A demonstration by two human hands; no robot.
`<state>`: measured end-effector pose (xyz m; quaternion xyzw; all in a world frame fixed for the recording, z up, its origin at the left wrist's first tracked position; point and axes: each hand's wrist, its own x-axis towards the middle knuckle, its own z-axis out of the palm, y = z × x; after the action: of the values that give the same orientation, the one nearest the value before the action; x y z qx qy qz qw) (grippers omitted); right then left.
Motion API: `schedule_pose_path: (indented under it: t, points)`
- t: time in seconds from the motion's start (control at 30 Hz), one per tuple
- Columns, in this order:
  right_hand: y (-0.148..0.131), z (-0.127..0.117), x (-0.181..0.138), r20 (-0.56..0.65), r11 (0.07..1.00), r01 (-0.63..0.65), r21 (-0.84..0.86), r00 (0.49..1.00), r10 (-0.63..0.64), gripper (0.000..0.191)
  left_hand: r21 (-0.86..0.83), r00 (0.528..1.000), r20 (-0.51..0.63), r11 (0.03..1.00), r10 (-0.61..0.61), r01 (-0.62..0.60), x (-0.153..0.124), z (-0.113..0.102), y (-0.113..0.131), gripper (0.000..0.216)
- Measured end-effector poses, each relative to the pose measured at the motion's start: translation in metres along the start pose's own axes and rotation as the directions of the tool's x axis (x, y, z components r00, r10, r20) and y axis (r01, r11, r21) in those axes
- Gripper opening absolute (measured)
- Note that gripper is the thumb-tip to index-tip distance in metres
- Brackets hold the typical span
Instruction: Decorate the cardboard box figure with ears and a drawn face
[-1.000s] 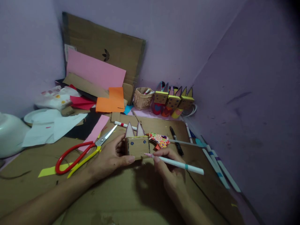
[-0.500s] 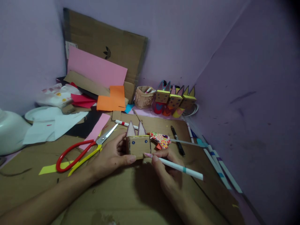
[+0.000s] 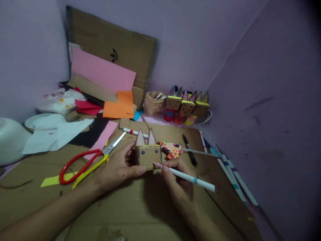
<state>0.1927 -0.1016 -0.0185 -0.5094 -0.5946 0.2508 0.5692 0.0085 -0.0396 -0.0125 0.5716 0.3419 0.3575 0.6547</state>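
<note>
My left hand [image 3: 129,164] grips a small cardboard box head [image 3: 149,157] by its left side, thumb across the lower front edge. The box has two pointed pale ears, a yellow strip along the top and two dark blue eyes. In my right hand [image 3: 177,179] is a white marker [image 3: 192,179] with a teal band, held like a pen. Its pink tip lies at the lower right of the box's front. Just behind my right hand is a floral-patterned piece [image 3: 172,149]. Scissors [image 3: 105,154] with red and yellow handles lie open left of the box.
Three finished-looking cardboard animal figures [image 3: 187,107] stand at the back beside a basket [image 3: 154,103] of pens. Coloured paper [image 3: 119,105] and a cardboard sheet [image 3: 112,36] are piled at back left. A black pen [image 3: 190,150] and several markers [image 3: 242,182] lie to the right.
The rear end of the marker has shifted slightly left and down, its tip staying near the lower front of the box. My left hand keeps its hold on the box.
</note>
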Motion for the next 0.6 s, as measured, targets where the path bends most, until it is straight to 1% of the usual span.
schedule_pose_path:
  t: [0.23, 0.37, 0.47, 0.6]
  points:
    - [-0.002, 0.0, -0.0017, 0.012, 0.999, -0.025, -0.032, 1.0, 0.026, 0.017, -0.015, 1.0, 0.001, 1.0, -0.016, 0.016, 0.0004, 0.0002, -0.0001, 0.072]
    - [-0.0033, -0.0007, -0.0024, 0.025, 0.998, -0.016, -0.053, 1.0, 0.017, 0.019, -0.019, 1.0, -0.005, 1.0, -0.021, 0.021, -0.0005, 0.0004, 0.0007, 0.073]
    - [-0.0039, -0.0013, -0.0021, 0.038, 0.999, -0.012, -0.053, 0.999, 0.014, 0.019, -0.024, 1.0, 0.006, 0.999, -0.023, 0.023, -0.0011, 0.0005, 0.0013, 0.075]
    - [-0.002, -0.0023, -0.0018, 0.037, 0.999, -0.034, -0.039, 0.999, 0.035, 0.02, -0.014, 1.0, 0.008, 1.0, -0.01, 0.01, -0.0009, 0.0001, 0.001, 0.073]
